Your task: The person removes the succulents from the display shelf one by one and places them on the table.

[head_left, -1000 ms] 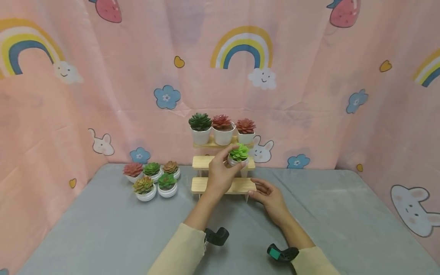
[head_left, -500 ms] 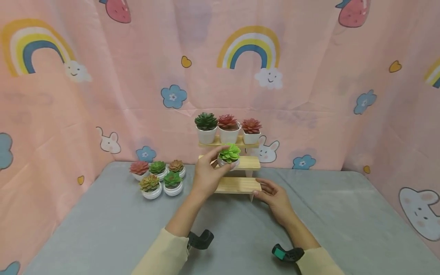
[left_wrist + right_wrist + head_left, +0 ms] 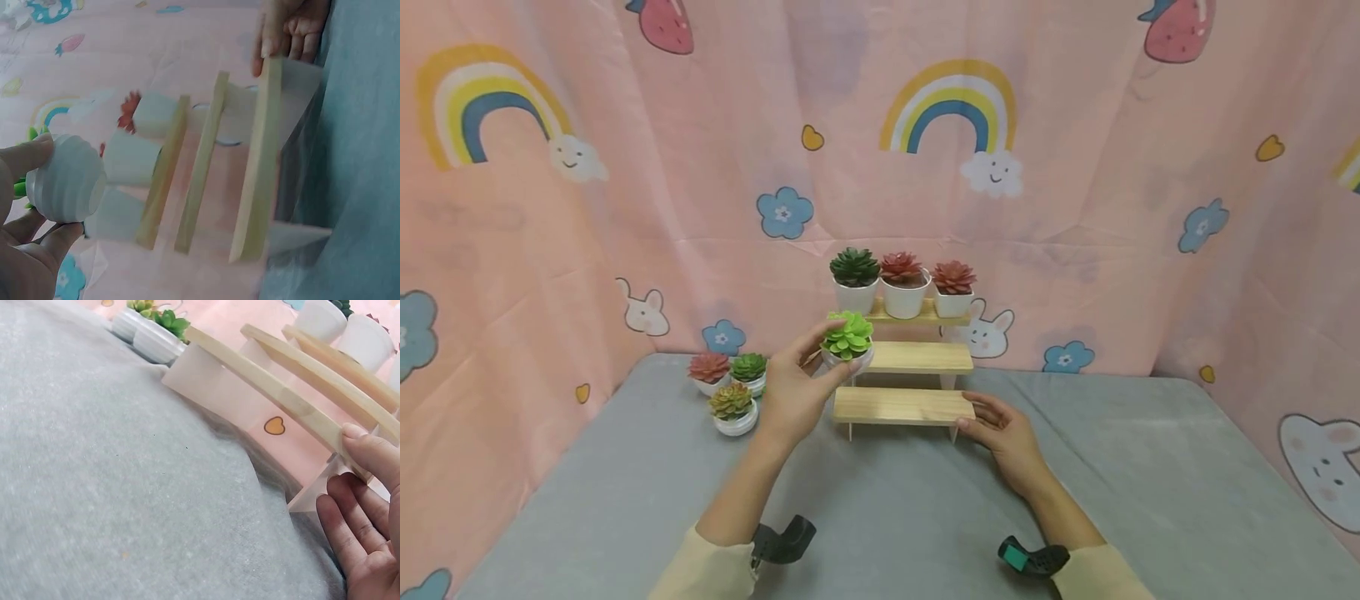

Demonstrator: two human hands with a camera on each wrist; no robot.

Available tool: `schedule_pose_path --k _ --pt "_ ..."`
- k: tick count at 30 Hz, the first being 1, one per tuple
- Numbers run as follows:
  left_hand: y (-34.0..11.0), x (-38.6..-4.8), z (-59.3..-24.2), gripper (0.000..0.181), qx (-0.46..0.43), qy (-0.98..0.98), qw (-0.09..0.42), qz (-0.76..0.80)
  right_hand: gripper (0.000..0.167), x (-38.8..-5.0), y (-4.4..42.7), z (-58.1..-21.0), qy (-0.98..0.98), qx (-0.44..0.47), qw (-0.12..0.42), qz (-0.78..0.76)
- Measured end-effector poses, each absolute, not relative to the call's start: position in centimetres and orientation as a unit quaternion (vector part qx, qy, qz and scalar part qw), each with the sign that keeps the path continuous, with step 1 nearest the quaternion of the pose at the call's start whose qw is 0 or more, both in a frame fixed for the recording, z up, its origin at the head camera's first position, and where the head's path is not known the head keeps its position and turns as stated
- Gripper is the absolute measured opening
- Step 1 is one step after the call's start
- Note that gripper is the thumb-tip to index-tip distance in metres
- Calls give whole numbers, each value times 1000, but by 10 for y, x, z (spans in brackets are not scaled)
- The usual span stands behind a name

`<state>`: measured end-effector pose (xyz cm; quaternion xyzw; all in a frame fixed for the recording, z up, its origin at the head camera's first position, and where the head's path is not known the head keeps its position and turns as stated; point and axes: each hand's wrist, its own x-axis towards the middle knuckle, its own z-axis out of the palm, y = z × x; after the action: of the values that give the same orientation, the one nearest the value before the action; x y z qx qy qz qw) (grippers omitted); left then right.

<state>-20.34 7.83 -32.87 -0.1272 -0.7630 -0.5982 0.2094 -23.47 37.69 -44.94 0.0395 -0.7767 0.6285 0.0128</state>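
Faces a rainbow-printed pink curtain [image 3: 1067, 125] behind a grey-covered table [image 3: 880, 533]. Grips a three-tier wooden stand [image 3: 904, 406] low at its right end with the right hand [image 3: 1011, 443]. With the left hand [image 3: 796, 392], pinches an upright bright green potted succulent [image 3: 848, 337], held clear of the stand near its left end.

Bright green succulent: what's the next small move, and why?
Probably lower the bright green succulent onto the middle tier: that tier looks bare, the left hand holds the succulent near its left end, and the right hand grips the right end of the bottom tier, apparently steadying it.
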Motion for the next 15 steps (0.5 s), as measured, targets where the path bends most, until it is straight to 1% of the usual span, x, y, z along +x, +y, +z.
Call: schedule_pose_path --k 11,15 --pt "18 -190 -325 50 -71 -775 253 -575 58 -232 376 -449 -779 35 8 626" --pt "-1 -185 -322 51 -51 -774 264 -573 57 -233 376 -450 -775 37 14 630"
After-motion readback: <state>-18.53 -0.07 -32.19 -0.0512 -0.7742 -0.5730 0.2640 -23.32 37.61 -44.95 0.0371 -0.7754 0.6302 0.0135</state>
